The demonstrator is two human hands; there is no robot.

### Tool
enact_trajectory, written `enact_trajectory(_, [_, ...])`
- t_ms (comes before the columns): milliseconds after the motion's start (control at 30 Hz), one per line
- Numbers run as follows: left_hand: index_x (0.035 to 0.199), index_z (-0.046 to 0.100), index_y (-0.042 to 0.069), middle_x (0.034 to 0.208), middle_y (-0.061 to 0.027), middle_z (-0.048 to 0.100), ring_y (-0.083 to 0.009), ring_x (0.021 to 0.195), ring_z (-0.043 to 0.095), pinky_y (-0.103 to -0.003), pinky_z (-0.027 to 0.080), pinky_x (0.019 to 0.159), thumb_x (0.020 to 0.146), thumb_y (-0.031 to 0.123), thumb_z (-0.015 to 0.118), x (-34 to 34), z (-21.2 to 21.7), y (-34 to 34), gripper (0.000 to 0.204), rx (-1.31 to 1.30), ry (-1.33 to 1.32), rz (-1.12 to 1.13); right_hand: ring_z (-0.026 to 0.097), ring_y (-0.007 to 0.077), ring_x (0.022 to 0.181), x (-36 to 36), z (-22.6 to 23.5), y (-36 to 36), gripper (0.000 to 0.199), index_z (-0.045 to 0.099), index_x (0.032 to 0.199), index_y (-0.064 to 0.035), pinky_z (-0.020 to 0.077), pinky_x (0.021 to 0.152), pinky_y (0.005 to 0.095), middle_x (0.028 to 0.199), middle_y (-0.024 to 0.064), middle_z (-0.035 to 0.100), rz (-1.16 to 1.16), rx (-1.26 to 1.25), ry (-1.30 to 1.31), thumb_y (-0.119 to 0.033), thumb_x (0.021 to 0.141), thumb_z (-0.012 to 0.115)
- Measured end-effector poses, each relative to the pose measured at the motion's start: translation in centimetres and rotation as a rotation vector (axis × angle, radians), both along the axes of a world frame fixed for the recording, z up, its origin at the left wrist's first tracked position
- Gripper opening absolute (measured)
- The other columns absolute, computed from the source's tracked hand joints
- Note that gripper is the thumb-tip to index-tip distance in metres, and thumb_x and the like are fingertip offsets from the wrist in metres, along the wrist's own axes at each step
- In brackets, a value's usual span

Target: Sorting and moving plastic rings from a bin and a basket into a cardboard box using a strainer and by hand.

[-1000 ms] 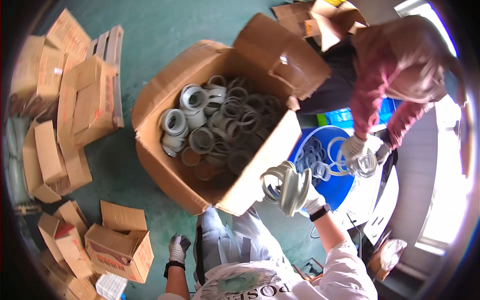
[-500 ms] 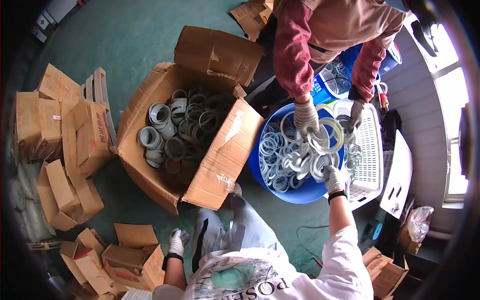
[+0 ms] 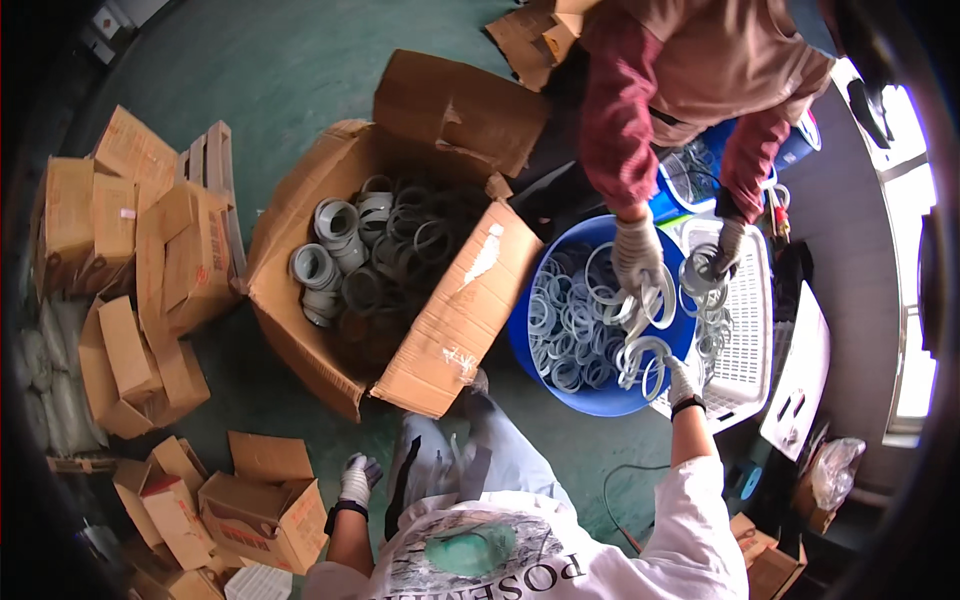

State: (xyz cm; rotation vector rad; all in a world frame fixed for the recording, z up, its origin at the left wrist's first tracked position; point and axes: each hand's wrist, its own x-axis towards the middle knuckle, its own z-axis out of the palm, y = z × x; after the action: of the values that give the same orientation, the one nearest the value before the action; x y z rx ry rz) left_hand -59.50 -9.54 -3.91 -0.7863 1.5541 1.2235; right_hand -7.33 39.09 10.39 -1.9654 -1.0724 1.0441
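My right hand (image 3: 685, 382), in a white knit glove with a dark wristband, is at the near right rim of a round blue tub (image 3: 598, 402). Its fingers appear closed on a few pale plastic rings (image 3: 648, 352) at the tub's edge; the fingertips are partly hidden. Many similar rings (image 3: 572, 325) fill the tub. My left hand (image 3: 356, 482), also gloved, hangs beside my left leg, fingers apart and holding nothing. Across the tub, a co-worker's gloved hand (image 3: 638, 255) holds several rings over it, and their other hand (image 3: 730, 248) grips grey rings (image 3: 703, 270) above a white basket (image 3: 748, 335).
A big open carton (image 3: 440, 325) of grey rings stands left of the tub. Smaller cartons (image 3: 255, 510) and a wooden pallet (image 3: 208, 170) lie further left. A white panel (image 3: 797, 375) leans beyond the basket. A cable (image 3: 608, 490) runs over the green floor.
The view has shifted slightly. My right hand has moved a little nearer to me with the rings beside its fingers. The co-worker's hands have separated their rings; my left hand still hangs.
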Motion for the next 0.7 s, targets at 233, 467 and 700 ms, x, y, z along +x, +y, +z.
enact_trajectory(233, [0.099, 0.05, 0.019, 0.082, -0.0069, 0.055, -0.0273, 0.066, 0.057, -0.045, 0.051, 0.059, 0.081, 0.014, 0.058, -2.2, -5.3, -4.3, 0.02, 0.188, -0.08, 0.115, 0.056, 0.0201, 0.087, -7.4, -3.8, -2.5, 0.044, 0.055, 0.111, 0.0017, 0.0459, 0.078, 0.0317, 0.096, 0.0092, 0.061, 0.326, -0.503, -0.095, -0.007, 0.07, 0.067])
enact_trajectory(467, [0.11, 0.049, 0.006, 0.085, -0.0085, 0.057, -0.0216, 0.067, 0.059, -0.036, 0.053, 0.059, 0.082, 0.014, 0.056, -3.5, -4.9, -7.7, 0.03, 0.01, -0.059, 0.1, 0.062, 0.026, 0.091, -41.3, 0.0, -5.1, 0.06, 0.04, 0.127, -0.0004, 0.0491, 0.078, 0.0327, 0.1, 0.0141, 0.062, 1.31, -0.023, -0.208, -0.009, 0.074, 0.065])
enact_trajectory(700, [0.122, 0.042, -0.001, 0.093, -0.0147, 0.059, -0.0259, 0.075, 0.062, -0.037, 0.055, 0.068, 0.082, 0.015, 0.055, -6.4, -2.3, -7.9, 0.044, -0.172, -0.144, 0.197, 0.033, 0.0356, 0.126, -65.7, -19.7, -7.2, 0.074, 0.034, 0.133, -0.0029, 0.0223, 0.104, 0.0475, 0.137, 0.0169, 0.036, 2.02, 0.007, -0.81, -0.04, 0.074, 0.06])
